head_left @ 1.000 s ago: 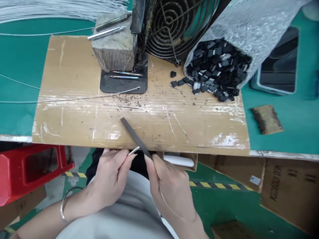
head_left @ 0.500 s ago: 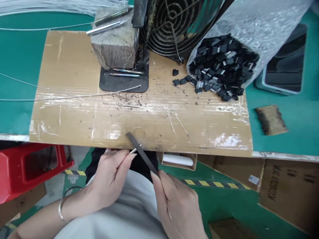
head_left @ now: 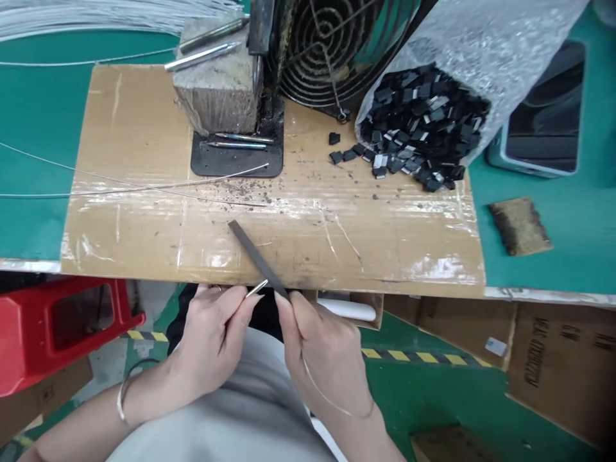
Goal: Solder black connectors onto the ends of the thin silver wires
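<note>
My left hand [head_left: 212, 346] is closed, with thumb and forefinger pinching a slim silvery soldering iron tip [head_left: 257, 288] just off the table's front edge. Most of that tip is hidden inside the fingers. My right hand [head_left: 325, 359] is wrapped round the near end of a flat dark file [head_left: 255, 251]. The file slants up and left over the cardboard, crossing the free end of the tip and apparently touching it. Two similar metal tips [head_left: 238, 145] lie on a black base plate [head_left: 202, 165] beyond, below a worn grey block [head_left: 216, 106].
Thin wires [head_left: 168, 187] stretch over the cardboard sheet [head_left: 129, 128] from the left. A round-grilled fan [head_left: 323, 38] stands behind. Black small parts [head_left: 423, 128] spill from a plastic bag. A phone-like device [head_left: 546, 115] and brown sponge [head_left: 520, 226] are rightward; a red stool [head_left: 29, 340] is lower left.
My right hand has pushed the file forward and to the left across the tip, so more of it reaches over the cardboard. My left hand stays nearly in place.
</note>
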Tool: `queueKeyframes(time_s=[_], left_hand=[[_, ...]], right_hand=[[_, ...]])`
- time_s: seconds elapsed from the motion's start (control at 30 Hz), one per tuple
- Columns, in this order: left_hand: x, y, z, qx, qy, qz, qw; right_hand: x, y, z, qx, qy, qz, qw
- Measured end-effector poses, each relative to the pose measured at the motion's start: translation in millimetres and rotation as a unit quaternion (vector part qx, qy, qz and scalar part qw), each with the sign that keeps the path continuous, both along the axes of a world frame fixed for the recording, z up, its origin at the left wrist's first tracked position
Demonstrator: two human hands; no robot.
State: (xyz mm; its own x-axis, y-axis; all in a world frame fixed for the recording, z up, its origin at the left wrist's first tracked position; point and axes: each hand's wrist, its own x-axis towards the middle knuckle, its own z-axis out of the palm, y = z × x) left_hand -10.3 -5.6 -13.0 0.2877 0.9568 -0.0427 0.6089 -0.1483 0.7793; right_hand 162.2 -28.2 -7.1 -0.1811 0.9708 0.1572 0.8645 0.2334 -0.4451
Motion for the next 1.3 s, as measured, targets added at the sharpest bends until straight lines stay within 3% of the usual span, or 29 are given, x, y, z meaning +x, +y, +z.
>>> queueKeyframes(time_s=[0.2,0.33,0.83,1.13,1.3], left_hand=[[0.5,0.0,-6.1,0.123,0.095,-0.023,0.988],[0.8,0.0,-8.2,0.18,0.135,-0.032,0.974],[-0.9,-0.5,-2.2,0.051,0.057,-0.022,0.997],[-0.6,0.2,-7.0,0.17,0.133,-0.033,0.976],[-1.2,-1.0,-8.5,0.17,0.135,-0.043,0.975]], right_hand=[[4.2,-8.6,4.6,-0.022,-0.006,0.012,1.0],[-1.8,0.2,1.7,-0.004,-0.001,0.002,1.0],[3.4,-4.2,4.2,-0.015,-0.012,0.006,1.0],[-0.2,1.8,3.1,-0.003,-0.008,0.004,1.0],[3.6,-9.2,7.8,-0.021,-0.027,0.006,0.999]])
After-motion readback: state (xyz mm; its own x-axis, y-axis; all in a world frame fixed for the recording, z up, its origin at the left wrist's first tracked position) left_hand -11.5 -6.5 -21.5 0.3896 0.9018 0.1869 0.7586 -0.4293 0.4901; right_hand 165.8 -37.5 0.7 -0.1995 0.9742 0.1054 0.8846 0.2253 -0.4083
